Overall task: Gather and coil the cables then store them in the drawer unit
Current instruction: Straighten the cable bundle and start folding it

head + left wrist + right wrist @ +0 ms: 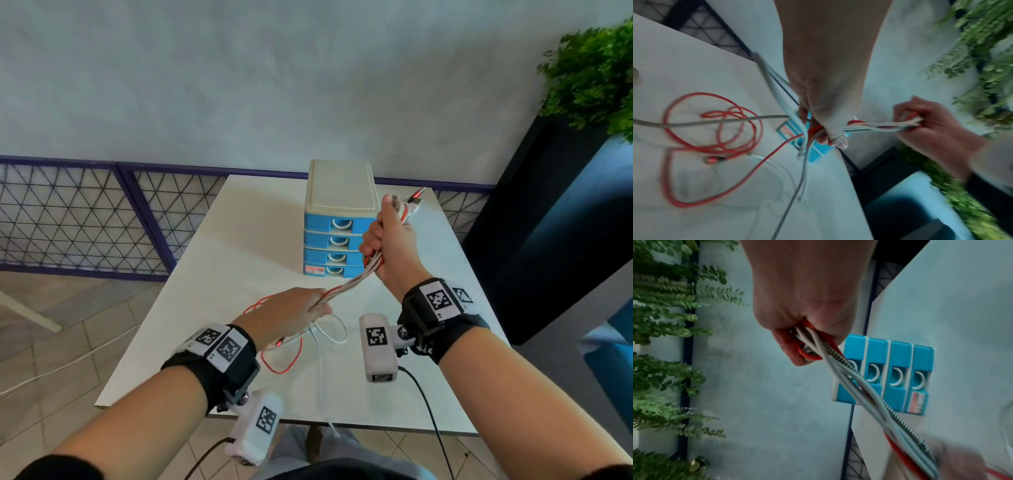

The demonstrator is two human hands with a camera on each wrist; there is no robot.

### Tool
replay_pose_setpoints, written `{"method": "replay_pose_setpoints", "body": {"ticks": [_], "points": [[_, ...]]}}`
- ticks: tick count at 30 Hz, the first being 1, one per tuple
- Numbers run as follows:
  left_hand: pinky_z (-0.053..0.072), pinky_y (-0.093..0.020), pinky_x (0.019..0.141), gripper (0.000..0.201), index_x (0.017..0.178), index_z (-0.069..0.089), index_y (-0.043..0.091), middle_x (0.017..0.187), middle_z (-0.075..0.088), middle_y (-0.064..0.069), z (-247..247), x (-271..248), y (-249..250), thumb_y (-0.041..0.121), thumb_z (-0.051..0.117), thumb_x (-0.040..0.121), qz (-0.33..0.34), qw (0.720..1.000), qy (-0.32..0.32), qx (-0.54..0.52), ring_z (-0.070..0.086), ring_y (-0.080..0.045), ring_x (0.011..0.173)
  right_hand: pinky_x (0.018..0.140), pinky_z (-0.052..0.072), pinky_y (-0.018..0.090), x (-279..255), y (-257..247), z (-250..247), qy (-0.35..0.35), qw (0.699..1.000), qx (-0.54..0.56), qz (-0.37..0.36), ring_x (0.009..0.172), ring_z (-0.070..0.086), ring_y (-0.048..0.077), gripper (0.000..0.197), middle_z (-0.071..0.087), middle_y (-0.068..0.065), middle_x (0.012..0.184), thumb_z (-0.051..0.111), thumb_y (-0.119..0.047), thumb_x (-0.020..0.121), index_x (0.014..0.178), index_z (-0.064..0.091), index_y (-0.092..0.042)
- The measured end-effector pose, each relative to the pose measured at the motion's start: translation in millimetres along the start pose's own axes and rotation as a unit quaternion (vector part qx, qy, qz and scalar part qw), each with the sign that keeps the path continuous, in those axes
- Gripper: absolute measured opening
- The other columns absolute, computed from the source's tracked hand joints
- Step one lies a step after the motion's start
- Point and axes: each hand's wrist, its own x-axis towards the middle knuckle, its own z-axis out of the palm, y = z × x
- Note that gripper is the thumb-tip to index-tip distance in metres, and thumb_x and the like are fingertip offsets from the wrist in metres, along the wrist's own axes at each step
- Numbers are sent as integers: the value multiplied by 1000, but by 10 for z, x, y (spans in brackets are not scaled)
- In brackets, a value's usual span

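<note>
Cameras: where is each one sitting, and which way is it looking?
Head: sits on the person's head, looking forward and down at the table; shows both forearms, the left hand and right hand gripping the cable bundle.
Left wrist: looks along the left hand at loose red cable on the table; the right hand shows too.
Right wrist: looks along the right hand at the bundle and the drawer unit.
Shared: all three see the bundle and the blue drawers.

A white bench [239, 240] lies under the hands. Right of them stands a green plant [592, 78] in a dark planter [534, 222].
</note>
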Motion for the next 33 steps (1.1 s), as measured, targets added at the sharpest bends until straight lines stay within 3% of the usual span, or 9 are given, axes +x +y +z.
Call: {"method": "replay_pose_setpoints", "body": {"ticks": [4,13,16,18,22,26,28,31,33], "points": [[36,-28,58,20,87,53,22,65,51,8,-146,59,-304,40,50,93,32,996,59,50,51,-15,62,36,32,20,56,-97,-33,0,1000,-5,-26,33,29,9,43,25,-6,44,54,-41,95,63,34,-21],[33,-30,69,31,78,57,22,76,67,-2,-511,179,-728,48,47,90,66,955,98,273,61,-27,80,35,33,19,-51,-188,75,-52,998,-19,-42,33,29,8,44,25,-5,43,52,-38,97,63,33,-20],[33,-33,92,28,65,43,30,71,58,6,-548,132,-775,43,48,90,38,956,105,270,57,-20,85,35,33,20,-88,-229,102,-65,997,-18,-47,34,29,8,43,27,-5,44,53,-38,97,63,34,-20],[21,-41,111,32,61,36,30,69,51,9,-571,86,-811,38,47,90,19,954,102,280,50,-13,88,35,33,19,-107,-248,110,-75,996,-18,-50,34,29,9,44,26,-5,44,53,-38,97,62,33,-20],[10,-48,117,20,71,46,32,88,59,12,-591,54,-894,37,45,91,-20,961,63,269,52,-11,107,36,34,20,-128,-252,114,-85,994,-35,-62,34,29,9,45,26,-4,45,54,-38,96,61,33,-19],[26,-35,109,29,114,56,25,146,40,4,-550,28,-947,31,61,86,-40,989,89,108,41,-16,132,36,35,22,-86,-259,68,-66,991,-76,-92,33,31,9,46,29,-5,43,53,-39,96,60,33,-19],[33,-25,94,29,109,55,20,133,46,-2,-563,-23,-939,20,68,83,-47,989,138,-14,46,-15,122,37,35,22,-47,-284,4,-48,990,-82,-106,34,31,9,44,29,-6,44,53,-39,97,62,33,-19],[43,-18,76,5,87,62,11,91,63,-5,-626,-76,-895,12,66,85,-97,962,197,-164,60,-4,81,37,36,22,0,-282,-63,-27,989,-88,-114,36,31,9,42,29,-6,45,53,-38,96,64,33,-19],[52,-13,67,4,86,61,4,76,64,-10,-645,-100,-849,6,60,89,-106,906,198,-359,65,-4,64,37,36,21,16,-257,-83,-15,988,-100,-116,36,31,10,42,29,-5,46,54,-37,97,65,34,-19]]}}
